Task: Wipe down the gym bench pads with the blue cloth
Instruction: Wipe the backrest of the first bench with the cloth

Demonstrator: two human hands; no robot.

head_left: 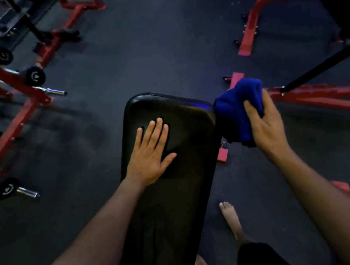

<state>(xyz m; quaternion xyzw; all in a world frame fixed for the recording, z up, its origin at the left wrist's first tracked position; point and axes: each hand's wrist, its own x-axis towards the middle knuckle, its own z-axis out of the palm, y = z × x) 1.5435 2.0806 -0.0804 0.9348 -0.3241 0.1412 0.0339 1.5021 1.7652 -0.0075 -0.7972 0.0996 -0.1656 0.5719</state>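
Left hand [150,156] lies flat, fingers straight, on the black bench pad [175,201], while just off its right edge the right hand [265,127] clamps the bunched blue cloth [235,111], which, wadded so tight, may miss patches.

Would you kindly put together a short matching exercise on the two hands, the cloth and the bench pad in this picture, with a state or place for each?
Things:
1. left hand
2. right hand
3. blue cloth
4. bench pad

States or places:
A. bunched up, held off the right edge of the pad
B. black, running from the person towards the floor ahead
C. flat on the pad, fingers straight
D. curled round the cloth

Pairs: 1-C, 2-D, 3-A, 4-B
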